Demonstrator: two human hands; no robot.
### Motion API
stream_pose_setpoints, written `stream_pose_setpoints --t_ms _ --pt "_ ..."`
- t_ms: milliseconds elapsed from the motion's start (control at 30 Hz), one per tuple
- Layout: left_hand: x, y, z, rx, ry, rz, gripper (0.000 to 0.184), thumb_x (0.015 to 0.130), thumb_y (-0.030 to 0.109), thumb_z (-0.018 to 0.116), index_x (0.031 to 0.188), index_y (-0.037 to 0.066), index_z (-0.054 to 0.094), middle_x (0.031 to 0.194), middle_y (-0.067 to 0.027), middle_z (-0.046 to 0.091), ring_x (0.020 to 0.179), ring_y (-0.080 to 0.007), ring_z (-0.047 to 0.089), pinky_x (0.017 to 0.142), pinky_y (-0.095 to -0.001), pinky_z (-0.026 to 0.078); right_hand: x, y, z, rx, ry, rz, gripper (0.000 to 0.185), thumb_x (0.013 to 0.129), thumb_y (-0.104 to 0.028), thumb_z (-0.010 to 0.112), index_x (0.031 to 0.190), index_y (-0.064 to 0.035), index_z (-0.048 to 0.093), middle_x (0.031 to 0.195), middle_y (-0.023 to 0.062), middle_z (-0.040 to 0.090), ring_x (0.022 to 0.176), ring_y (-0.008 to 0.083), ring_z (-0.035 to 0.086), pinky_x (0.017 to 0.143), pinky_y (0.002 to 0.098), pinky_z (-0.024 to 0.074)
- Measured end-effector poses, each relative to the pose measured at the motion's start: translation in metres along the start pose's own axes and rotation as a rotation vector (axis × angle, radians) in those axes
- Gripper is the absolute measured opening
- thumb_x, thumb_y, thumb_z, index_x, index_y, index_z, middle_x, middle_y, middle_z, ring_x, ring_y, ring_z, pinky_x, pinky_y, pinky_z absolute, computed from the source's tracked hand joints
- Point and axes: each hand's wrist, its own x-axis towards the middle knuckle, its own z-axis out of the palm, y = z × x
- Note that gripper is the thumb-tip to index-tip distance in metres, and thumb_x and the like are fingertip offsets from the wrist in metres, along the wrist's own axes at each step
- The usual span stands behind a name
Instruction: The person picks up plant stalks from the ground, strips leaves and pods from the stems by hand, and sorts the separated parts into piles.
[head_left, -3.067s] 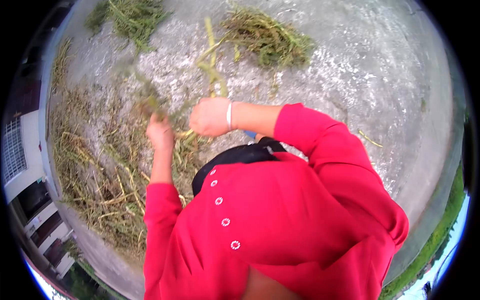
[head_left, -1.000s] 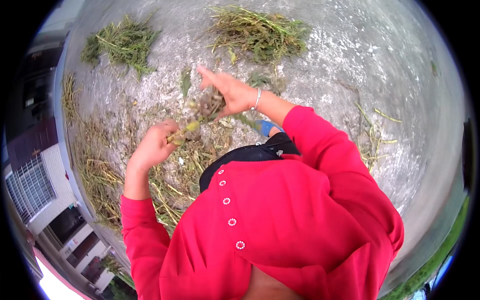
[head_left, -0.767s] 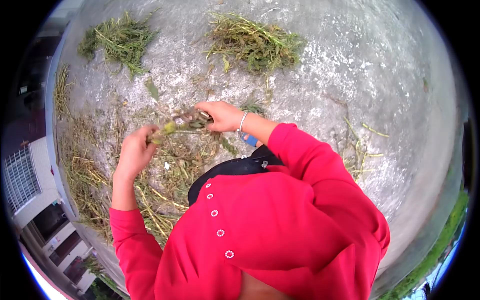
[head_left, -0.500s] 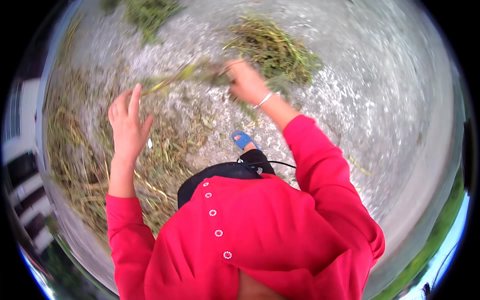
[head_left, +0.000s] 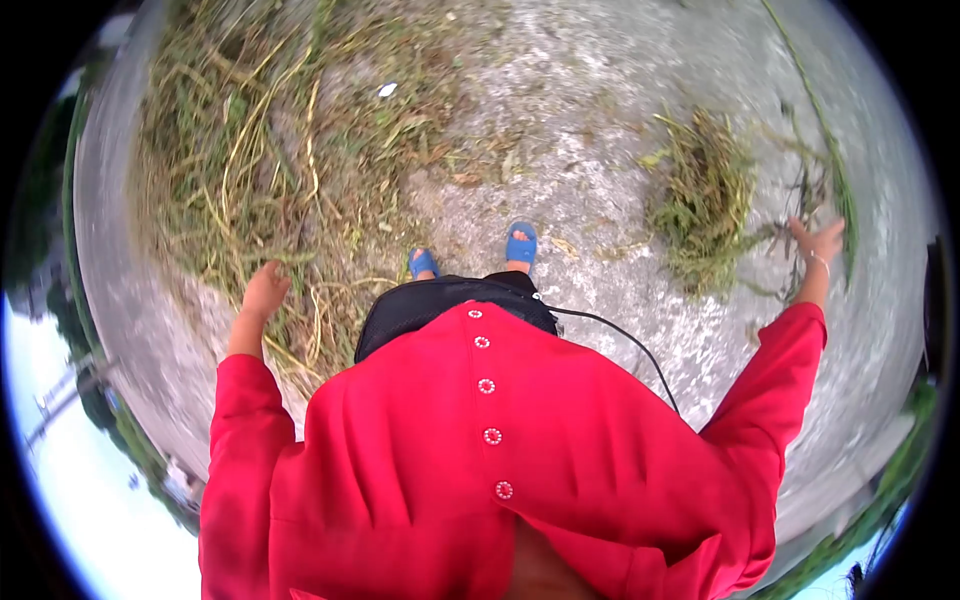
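Observation:
In the head view my right hand (head_left: 820,243) is stretched far out to the right, its fingers apart. A long green stalk (head_left: 832,150) lies beside that hand; whether they touch is unclear. Dry leafy stems hang or lie around the fingertips. To its left is a small heap of leafy plants (head_left: 705,205) on the ground. My left hand (head_left: 265,290) is low on the left, holding nothing, with thumb and fingers apart, by the lower edge of a wide spread of dry stalks (head_left: 250,150).
Two feet in blue sandals (head_left: 521,243) stand on the rough concrete ground (head_left: 570,130) below me. A black bag (head_left: 410,312) sits at my waist, with a black cord (head_left: 630,340) running right. A small white scrap (head_left: 387,90) lies among the stalks.
The view has turned, bringing the stalk spread to the upper left and both feet into sight. My hands have moved wide apart; the right one has swung outward with the plant stems.

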Motion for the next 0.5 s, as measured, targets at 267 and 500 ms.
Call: stream_pose_setpoints --t_ms 267,500 --pt "-0.078 -0.120 0.155 -0.421 -0.196 -0.329 0.037 0.079 0.028 0.059 0.107 0.003 0.058 0.090 -0.0156 0.064 0.080 -0.0246 0.061 0.073 -0.0335 0.048 -0.095 -0.217 0.020 0.241 -0.628 -0.545 0.049 0.070 -0.028 0.067 0.109 -0.0017 0.055 0.104 0.0238 0.057 0.097 0.0370 0.054 0.084 0.0421 0.0429" --pt "-0.098 -0.112 0.201 -0.873 -0.144 -0.434 0.028 0.083 0.020 0.055 0.104 0.003 0.058 0.076 -0.0087 0.061 0.059 -0.0147 0.058 0.056 -0.0285 0.049 -0.211 -0.408 0.004 0.319 -1.023 -1.221 0.036 0.082 -0.029 0.054 0.112 -0.0091 0.056 0.108 0.0179 0.058 0.099 0.0353 0.054 0.087 0.0409 0.0422"
